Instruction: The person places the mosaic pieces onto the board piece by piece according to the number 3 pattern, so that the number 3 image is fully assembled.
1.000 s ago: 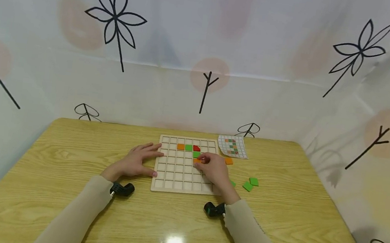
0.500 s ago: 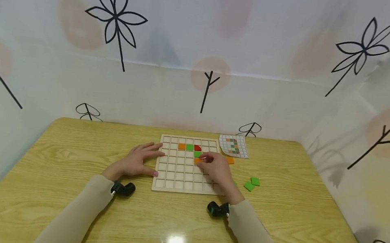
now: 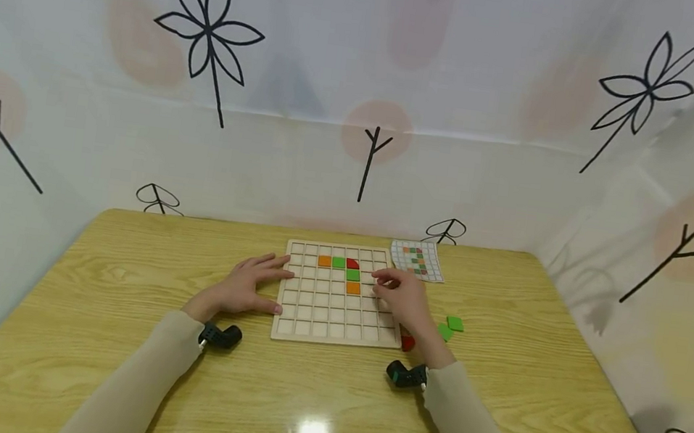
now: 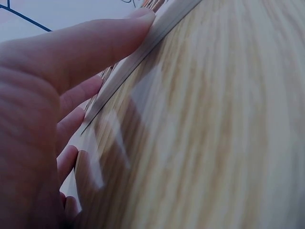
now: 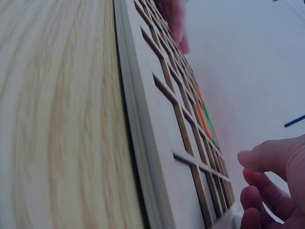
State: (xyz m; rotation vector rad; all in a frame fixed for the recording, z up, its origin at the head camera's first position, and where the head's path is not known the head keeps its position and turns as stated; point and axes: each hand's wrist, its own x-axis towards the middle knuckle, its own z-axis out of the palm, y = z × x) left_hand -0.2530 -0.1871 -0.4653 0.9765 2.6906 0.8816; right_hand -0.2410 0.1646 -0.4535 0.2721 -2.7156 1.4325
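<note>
A wooden grid board (image 3: 309, 329) lies on the table. Set in its cells are an orange tile (image 3: 324, 261), a green tile (image 3: 338, 262) and a red round-edged tile (image 3: 352, 264) in a row. Below the red one come another green tile (image 3: 352, 274) and another orange tile (image 3: 354, 288). My left hand (image 3: 239, 286) rests at the board's left edge, fingers extended and spread, thumb on the near part of that edge. Over the board's right side is my right hand (image 3: 405, 299); in the right wrist view its fingers are loosely bent, with nothing between thumb and fingertips.
Two loose green tiles (image 3: 454, 323) lie right of the board, past my right wrist. A red tile (image 3: 408, 343) sits by the board's near right corner. Behind my right hand is a paper sheet (image 3: 430, 258) printed with a coloured grid.
My right hand has let go of the orange tile, which now sits flat in its cell, and has moved right. The red tile by the corner has come into view. My left hand stays put.
</note>
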